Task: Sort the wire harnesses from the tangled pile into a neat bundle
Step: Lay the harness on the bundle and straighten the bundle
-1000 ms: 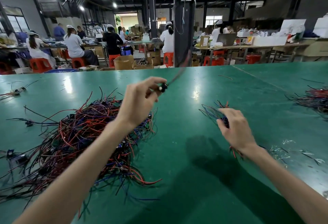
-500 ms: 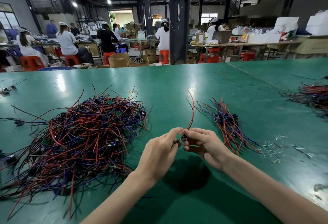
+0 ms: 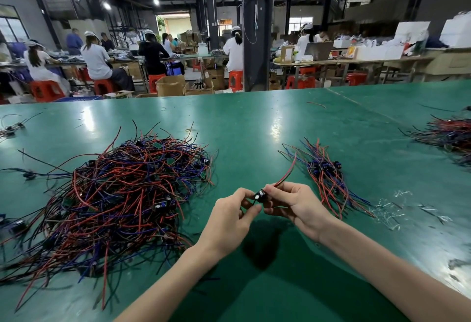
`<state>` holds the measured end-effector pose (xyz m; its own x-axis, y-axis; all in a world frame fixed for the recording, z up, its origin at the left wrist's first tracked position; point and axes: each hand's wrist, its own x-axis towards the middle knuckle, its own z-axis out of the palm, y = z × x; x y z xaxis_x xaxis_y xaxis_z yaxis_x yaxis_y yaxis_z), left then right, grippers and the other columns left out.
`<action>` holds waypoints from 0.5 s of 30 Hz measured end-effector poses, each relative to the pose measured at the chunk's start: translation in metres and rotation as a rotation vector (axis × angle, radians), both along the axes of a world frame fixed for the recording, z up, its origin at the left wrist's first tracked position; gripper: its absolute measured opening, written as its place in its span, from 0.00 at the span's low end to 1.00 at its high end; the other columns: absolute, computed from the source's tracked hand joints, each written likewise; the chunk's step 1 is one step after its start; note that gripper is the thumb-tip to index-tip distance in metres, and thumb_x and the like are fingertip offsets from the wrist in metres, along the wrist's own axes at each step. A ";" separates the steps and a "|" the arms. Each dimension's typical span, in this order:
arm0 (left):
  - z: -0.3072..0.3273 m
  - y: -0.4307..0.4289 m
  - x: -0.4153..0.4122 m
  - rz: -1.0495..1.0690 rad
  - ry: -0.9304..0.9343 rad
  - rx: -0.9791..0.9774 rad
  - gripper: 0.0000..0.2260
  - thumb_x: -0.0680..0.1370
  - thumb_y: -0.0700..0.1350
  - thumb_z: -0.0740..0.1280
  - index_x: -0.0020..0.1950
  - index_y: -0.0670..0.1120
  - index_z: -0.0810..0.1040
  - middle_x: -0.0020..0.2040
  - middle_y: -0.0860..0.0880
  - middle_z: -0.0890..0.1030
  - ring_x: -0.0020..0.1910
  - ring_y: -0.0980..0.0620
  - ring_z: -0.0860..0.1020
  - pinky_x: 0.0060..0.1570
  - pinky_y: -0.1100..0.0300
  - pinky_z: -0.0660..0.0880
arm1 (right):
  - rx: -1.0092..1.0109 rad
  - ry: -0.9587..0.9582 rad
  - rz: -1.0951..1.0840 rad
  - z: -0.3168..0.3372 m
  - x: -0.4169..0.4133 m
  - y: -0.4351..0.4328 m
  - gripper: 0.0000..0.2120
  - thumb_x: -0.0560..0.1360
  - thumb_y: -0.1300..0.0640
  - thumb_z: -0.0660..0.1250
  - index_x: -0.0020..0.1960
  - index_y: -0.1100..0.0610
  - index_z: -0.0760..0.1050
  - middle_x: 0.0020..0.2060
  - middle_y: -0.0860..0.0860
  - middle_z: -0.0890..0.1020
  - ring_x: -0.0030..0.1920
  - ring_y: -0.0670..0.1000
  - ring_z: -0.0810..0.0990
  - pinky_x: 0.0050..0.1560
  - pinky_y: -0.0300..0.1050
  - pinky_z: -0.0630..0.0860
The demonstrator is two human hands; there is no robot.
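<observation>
A big tangled pile of red, blue and black wire harnesses (image 3: 119,194) lies on the green table (image 3: 254,128) at the left. A small neat bundle (image 3: 328,176) lies to the right of centre. Between them, above the table, my left hand (image 3: 232,219) and my right hand (image 3: 295,204) meet and both pinch one wire harness (image 3: 260,196) at its small black connector. Its red wire rises up and to the right from my right hand's fingers.
Another heap of harnesses (image 3: 451,135) sits at the table's right edge. Stray harnesses (image 3: 11,128) lie at the far left. Scraps of clear plastic (image 3: 397,209) lie right of the bundle. Workers sit at benches beyond the table.
My left hand carried a harness from above the pile down to the centre. My right hand left the bundle and joined it; both now hold the connector, slightly turned since half a second ago.
</observation>
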<state>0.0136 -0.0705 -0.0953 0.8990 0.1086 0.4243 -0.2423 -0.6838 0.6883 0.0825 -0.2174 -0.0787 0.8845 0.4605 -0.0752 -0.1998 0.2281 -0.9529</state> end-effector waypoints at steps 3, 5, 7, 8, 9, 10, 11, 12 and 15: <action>0.000 -0.001 0.002 -0.024 0.033 -0.116 0.04 0.77 0.46 0.68 0.44 0.47 0.77 0.31 0.53 0.80 0.27 0.59 0.71 0.33 0.63 0.70 | -0.024 -0.047 -0.017 0.000 -0.001 0.001 0.05 0.72 0.62 0.69 0.38 0.63 0.79 0.29 0.54 0.81 0.28 0.46 0.78 0.31 0.39 0.78; 0.003 -0.003 0.002 -0.062 0.125 -0.292 0.07 0.78 0.48 0.66 0.42 0.47 0.76 0.28 0.53 0.79 0.24 0.57 0.69 0.26 0.63 0.67 | -0.032 -0.073 -0.008 0.000 -0.002 0.001 0.05 0.71 0.62 0.70 0.37 0.63 0.79 0.28 0.53 0.80 0.27 0.46 0.76 0.30 0.38 0.77; 0.005 -0.004 0.002 -0.129 0.240 -0.518 0.07 0.79 0.47 0.64 0.44 0.46 0.74 0.28 0.53 0.78 0.21 0.56 0.65 0.20 0.66 0.62 | -0.046 -0.099 0.012 0.000 -0.003 0.001 0.05 0.69 0.61 0.71 0.37 0.63 0.78 0.27 0.52 0.79 0.26 0.45 0.75 0.29 0.37 0.75; 0.005 -0.005 0.002 -0.161 0.282 -0.595 0.07 0.79 0.46 0.63 0.45 0.44 0.73 0.29 0.52 0.78 0.20 0.56 0.65 0.19 0.68 0.61 | -0.057 -0.113 0.018 0.000 -0.004 0.002 0.05 0.68 0.61 0.71 0.37 0.63 0.78 0.27 0.52 0.79 0.26 0.44 0.75 0.29 0.36 0.75; 0.006 -0.006 0.002 -0.185 0.308 -0.635 0.07 0.80 0.46 0.63 0.46 0.44 0.73 0.29 0.52 0.79 0.19 0.56 0.65 0.18 0.69 0.60 | -0.066 -0.125 0.020 0.000 -0.005 0.002 0.06 0.68 0.61 0.72 0.37 0.63 0.77 0.27 0.51 0.79 0.26 0.44 0.74 0.28 0.36 0.74; 0.007 -0.006 0.001 -0.203 0.322 -0.658 0.07 0.80 0.45 0.62 0.45 0.43 0.72 0.30 0.52 0.79 0.19 0.56 0.65 0.18 0.70 0.59 | -0.068 -0.131 0.016 0.000 -0.005 0.003 0.06 0.68 0.62 0.72 0.37 0.63 0.77 0.26 0.51 0.79 0.25 0.44 0.73 0.28 0.36 0.73; 0.007 -0.006 0.001 -0.216 0.333 -0.677 0.07 0.80 0.44 0.62 0.45 0.42 0.72 0.30 0.51 0.79 0.18 0.57 0.64 0.17 0.70 0.59 | -0.065 -0.129 0.008 0.000 -0.005 0.003 0.06 0.68 0.62 0.72 0.36 0.63 0.77 0.26 0.50 0.78 0.25 0.44 0.72 0.27 0.36 0.72; 0.007 -0.007 0.001 -0.225 0.343 -0.702 0.07 0.80 0.44 0.62 0.44 0.42 0.71 0.31 0.50 0.80 0.18 0.57 0.64 0.18 0.71 0.59 | -0.059 -0.121 -0.002 0.000 -0.004 0.003 0.06 0.68 0.62 0.73 0.35 0.62 0.77 0.25 0.50 0.78 0.24 0.44 0.72 0.27 0.36 0.72; 0.006 -0.008 0.001 -0.245 0.379 -0.789 0.09 0.80 0.44 0.62 0.42 0.42 0.69 0.33 0.46 0.79 0.18 0.56 0.63 0.18 0.71 0.58 | -0.024 -0.059 -0.027 0.002 -0.002 0.002 0.08 0.64 0.60 0.74 0.33 0.62 0.76 0.24 0.51 0.76 0.23 0.45 0.70 0.26 0.36 0.72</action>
